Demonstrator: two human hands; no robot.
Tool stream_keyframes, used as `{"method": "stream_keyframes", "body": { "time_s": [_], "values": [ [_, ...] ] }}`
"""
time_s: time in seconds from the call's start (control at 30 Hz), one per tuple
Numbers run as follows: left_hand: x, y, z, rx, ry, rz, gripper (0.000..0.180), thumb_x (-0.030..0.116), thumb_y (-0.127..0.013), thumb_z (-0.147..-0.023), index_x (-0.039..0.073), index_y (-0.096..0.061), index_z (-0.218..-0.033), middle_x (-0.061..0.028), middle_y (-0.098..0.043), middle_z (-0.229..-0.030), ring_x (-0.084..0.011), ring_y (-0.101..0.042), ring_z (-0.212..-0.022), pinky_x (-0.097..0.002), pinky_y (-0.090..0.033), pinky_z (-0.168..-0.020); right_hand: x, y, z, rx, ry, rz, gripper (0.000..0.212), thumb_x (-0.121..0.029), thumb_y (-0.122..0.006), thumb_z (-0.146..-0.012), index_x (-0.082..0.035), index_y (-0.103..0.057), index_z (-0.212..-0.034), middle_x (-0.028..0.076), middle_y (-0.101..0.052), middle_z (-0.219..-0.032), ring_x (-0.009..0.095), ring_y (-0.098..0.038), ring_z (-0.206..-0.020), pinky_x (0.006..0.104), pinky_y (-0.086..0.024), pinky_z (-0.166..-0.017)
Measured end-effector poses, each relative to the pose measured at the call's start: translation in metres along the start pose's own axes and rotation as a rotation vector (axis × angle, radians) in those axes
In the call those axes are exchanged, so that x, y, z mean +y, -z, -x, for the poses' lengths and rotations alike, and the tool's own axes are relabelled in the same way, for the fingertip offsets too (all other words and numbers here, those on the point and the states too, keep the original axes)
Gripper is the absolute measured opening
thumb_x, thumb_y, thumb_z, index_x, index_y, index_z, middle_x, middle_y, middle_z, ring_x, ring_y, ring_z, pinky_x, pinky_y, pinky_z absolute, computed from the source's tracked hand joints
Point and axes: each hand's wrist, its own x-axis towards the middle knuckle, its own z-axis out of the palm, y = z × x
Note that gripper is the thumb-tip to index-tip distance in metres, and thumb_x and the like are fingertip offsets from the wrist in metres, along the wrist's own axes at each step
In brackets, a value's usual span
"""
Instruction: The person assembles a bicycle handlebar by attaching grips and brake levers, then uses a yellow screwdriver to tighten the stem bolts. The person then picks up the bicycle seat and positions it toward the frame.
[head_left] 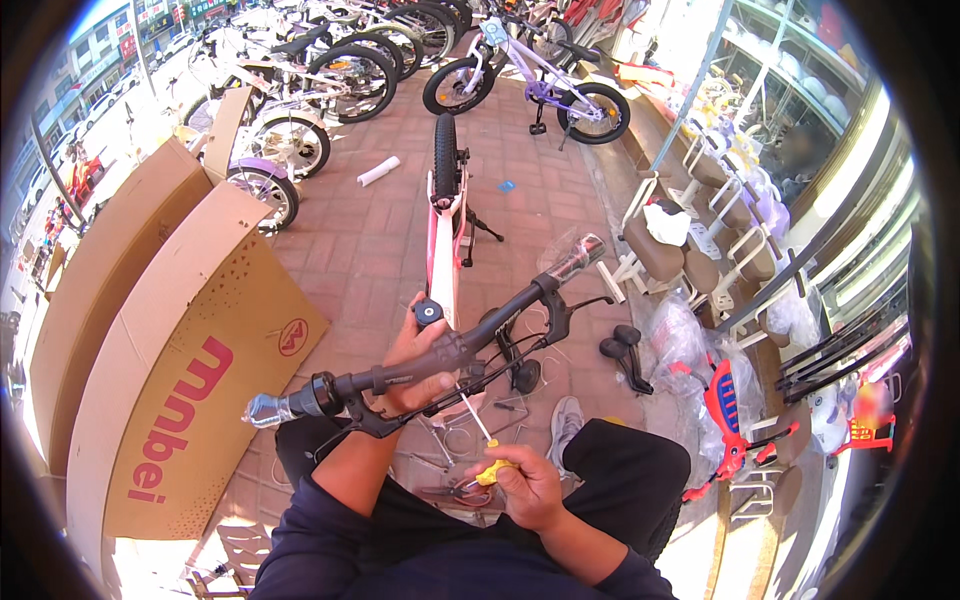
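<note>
Brick pavement [370, 235] runs under everything. Big cardboard box [200, 380] stands on L side, open edge up, another box [105, 270] just behind it. Row of parked bikes [345, 80] across the back, mostly upper L. Pink + white bike [441, 250] is in the ctr, in front of person, one wheel at far end, kickstand out on its R. Purple bike [540, 80] stands beyond it, a bit R, side-on. Brown seats w/ pale frames [660, 250] line the R side, by the shop front; crumpled clear plastic [680, 335] nr them, red + blue toy [728, 410] next to it.

Black handlebar [440, 365] of the pink + white bike lies slantwise across ctr, R end higher in view, clear wrap on both ends. Person's L hand [405, 345]: narrow, curled under + round the bar's middle, fingers partly hidden, nr a round black cap [429, 312]. R hand [530, 490]: below the bar, closed on yellow handle of screwdriver [491, 472]; shaft points up + L to bar, nr L thumb. Can't tell if tip is seated in a screw.

Black two-lobed part [625, 355] on ground R of bar, kind unclear. White tube [378, 171] lies L of the wheel, small blue scrap [507, 186] R of it.
</note>
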Motion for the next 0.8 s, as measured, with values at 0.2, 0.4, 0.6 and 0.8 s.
{"method": "stream_keyframes", "body": {
  "time_s": [0.2, 0.4, 0.6, 0.8],
  "values": [
    [-0.002, 0.002, 0.003, -0.001, -0.023, 0.038, 0.078, 0.042, -0.076, -0.093, -0.008, -0.052, -0.148, -0.0208, -0.063, -0.126, -0.0416, -0.053, -0.130, -0.0658, -0.006, -0.128, -0.003, 0.014, -0.003, 0.120, -0.125, -0.019, 0.030, 0.001, -0.056, -0.100, 0.003, -0.063, -0.130, 0.015, -0.074, -0.102, 0.016, -0.071, -0.084, 0.0299, -0.058, -0.080],
    [-0.013, -0.002, 0.017, 0.024, 0.040, 0.162, 0.077, 0.034, -0.080, -0.090, -0.002, -0.054, -0.153, -0.0361, -0.037, -0.161, -0.0506, -0.025, -0.157, -0.0611, -0.008, -0.128, -0.060, 0.046, -0.026, 0.035, -0.004, -0.315, 0.032, -0.004, -0.054, -0.094, 0.010, -0.066, -0.120, 0.019, -0.075, -0.094, 0.022, -0.071, -0.080, 0.0366, -0.060, -0.079],
    [-0.008, 0.002, 0.015, 0.024, 0.034, 0.126, 0.075, 0.035, -0.080, -0.092, 0.001, -0.053, -0.154, -0.0365, -0.033, -0.161, -0.0477, -0.032, -0.151, -0.0565, -0.020, -0.125, -0.106, 0.036, -0.159, -0.159, 0.007, 0.612, 0.020, -0.009, -0.064, -0.092, 0.002, -0.074, -0.106, 0.014, -0.075, -0.109, 0.027, -0.074, -0.091, 0.0400, -0.058, -0.077],
    [-0.017, -0.011, 0.018, 0.093, 0.019, 0.221, 0.076, 0.031, -0.078, -0.091, -0.004, -0.053, -0.153, -0.0383, -0.030, -0.165, -0.0480, -0.021, -0.159, -0.0597, -0.011, -0.128, -0.096, 0.018, -0.221, -0.692, -0.021, 1.668, 0.033, -0.014, -0.072, -0.088, -0.004, -0.073, -0.119, 0.018, -0.070, -0.116, 0.040, -0.070, -0.102, 0.0480, -0.055, -0.091]
  ]
}}
